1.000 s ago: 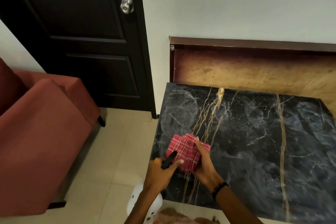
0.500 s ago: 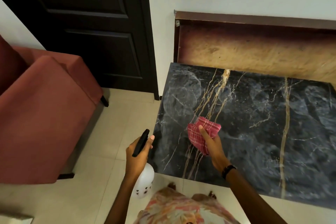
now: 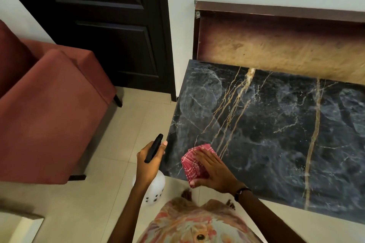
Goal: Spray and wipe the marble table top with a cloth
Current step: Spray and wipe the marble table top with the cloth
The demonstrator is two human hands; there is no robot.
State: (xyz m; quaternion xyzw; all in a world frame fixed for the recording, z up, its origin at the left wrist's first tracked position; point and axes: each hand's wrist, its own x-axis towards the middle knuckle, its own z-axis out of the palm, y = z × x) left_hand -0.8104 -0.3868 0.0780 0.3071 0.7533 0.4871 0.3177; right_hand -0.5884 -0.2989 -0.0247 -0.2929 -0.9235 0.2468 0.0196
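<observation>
Head view: right hand [image 3: 214, 171] lies flat, fingers straight, pressing red checked cloth [image 3: 194, 163] onto near-left corner of the dark marble table top [image 3: 276, 134]. Left hand [image 3: 147, 161] grips a white spray bottle [image 3: 155, 187] by its black trigger head, held over the tile floor [image 3: 126, 124] just left of the table edge. Red armchair [image 3: 45, 108] at left, black door [image 3: 110, 25] behind, wooden panel [image 3: 276, 45] against the wall beyond the table.
</observation>
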